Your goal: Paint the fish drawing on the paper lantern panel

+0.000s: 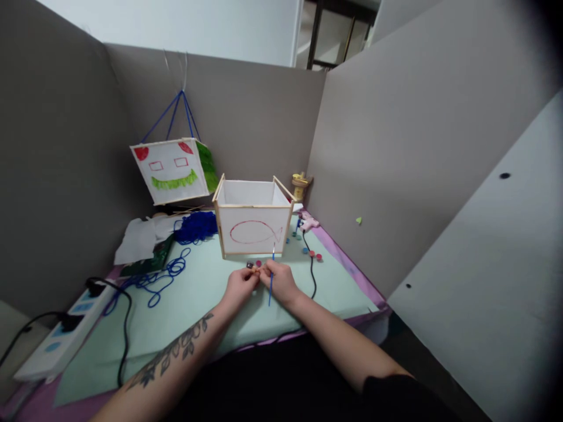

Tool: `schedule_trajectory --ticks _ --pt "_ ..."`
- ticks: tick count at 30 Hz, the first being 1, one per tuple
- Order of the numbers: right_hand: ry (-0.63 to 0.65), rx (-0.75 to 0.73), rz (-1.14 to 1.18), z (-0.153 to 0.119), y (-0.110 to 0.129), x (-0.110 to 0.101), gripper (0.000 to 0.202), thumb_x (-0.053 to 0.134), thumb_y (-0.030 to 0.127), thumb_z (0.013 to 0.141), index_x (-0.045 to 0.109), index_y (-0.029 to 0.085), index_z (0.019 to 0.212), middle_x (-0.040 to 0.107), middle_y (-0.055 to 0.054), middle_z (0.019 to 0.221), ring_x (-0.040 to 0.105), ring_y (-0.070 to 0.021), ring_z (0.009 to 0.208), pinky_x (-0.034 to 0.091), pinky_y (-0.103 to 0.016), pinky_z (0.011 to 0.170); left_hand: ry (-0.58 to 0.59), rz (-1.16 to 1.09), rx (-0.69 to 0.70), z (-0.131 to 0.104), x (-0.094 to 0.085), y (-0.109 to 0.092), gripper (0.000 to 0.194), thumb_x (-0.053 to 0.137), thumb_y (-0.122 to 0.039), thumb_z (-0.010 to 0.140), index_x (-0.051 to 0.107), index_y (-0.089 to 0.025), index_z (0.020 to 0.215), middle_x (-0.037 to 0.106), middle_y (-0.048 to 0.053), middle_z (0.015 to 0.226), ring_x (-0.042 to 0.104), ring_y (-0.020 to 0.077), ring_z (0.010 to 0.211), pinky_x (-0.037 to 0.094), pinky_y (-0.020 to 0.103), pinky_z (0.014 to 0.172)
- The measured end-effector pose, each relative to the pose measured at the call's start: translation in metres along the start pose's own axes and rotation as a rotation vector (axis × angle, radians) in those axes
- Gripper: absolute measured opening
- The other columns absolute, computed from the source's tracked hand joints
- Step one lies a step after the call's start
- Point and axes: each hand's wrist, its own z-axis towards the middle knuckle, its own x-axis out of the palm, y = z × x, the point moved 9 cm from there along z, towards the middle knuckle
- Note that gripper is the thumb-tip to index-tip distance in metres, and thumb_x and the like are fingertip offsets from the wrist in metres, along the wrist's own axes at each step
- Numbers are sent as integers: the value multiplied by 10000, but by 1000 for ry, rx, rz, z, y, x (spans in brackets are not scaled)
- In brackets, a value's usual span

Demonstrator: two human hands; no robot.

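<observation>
My left hand (240,288) is closed, its fingertips pinching a small orange-toned paint pot (257,271). My right hand (282,282) meets it there, fingers also at the pot, with a thin blue paintbrush (271,285) held upright in it, bristles up. Just beyond the hands a dark-topped pot (250,265) and a pinkish-red pot (258,264) rest on the table. Behind them stands a white open-topped box (250,246) with wooden stick edges; its front panel bears a red fish outline (251,232). My fingers partly hide the pot.
A painted lantern (173,170) hangs on blue cords at back left. Blue yarn (196,227), white paper (136,240) and a power strip (65,331) lie left. Several paint pots (312,254), a black cable (313,275) and a pink glue gun (309,221) are right. Grey partitions (246,123) surround the table.
</observation>
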Motion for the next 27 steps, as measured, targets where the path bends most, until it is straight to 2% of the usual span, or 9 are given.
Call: schedule_trajectory --ticks 5,10,13,15,18,22,27 --pt "-32 2 10 3 -5 -6 183 510 199 756 446 194 585 512 41 531 496 -101 514 372 -196 537 49 9 33 -2 8 0 338 549 -413 718 657 -103 635 614 27 565 532 148 566 387 242 559" --pt "-86 -29 -21 -1 2 -23 228 500 221 789 417 203 578 529 34 527 512 -106 495 388 -208 524 91 -140 82 -5 10 -13 380 643 -421 681 665 -116 906 697 77 837 606 190 742 459 289 708" --pt "-98 -50 48 -7 16 -38 241 490 227 821 413 208 594 617 -3 620 590 -125 588 445 -228 586 144 -286 101 -9 11 -23 486 693 -464 663 565 -142 1003 666 58 811 590 153 686 464 275 669" --pt "-111 -60 86 -9 27 -50 251 504 226 823 404 211 593 650 -19 676 621 -136 643 465 -242 615 193 -341 127 -12 12 -30 472 695 -472 683 500 -166 985 630 26 772 571 128 667 454 256 657" --pt "-88 -48 138 -9 43 -64 266 526 210 812 385 213 587 647 -18 667 642 -146 687 479 -251 639 268 -380 170 -19 14 -40 418 687 -449 720 452 -182 942 610 32 835 569 121 722 440 242 678" --pt "-70 -23 176 -7 59 -76 272 536 212 795 374 212 576 620 -4 641 604 -127 613 479 -254 617 346 -414 196 -26 15 -50 397 677 -436 743 452 -187 954 597 35 847 563 125 734 429 240 671" --pt "-72 101 309 -5 54 -76 291 546 204 755 313 216 582 572 22 608 569 -117 599 472 -258 626 484 -474 212 -36 18 -58 378 670 -416 762 434 -192 954 613 35 814 581 143 765 430 258 691"
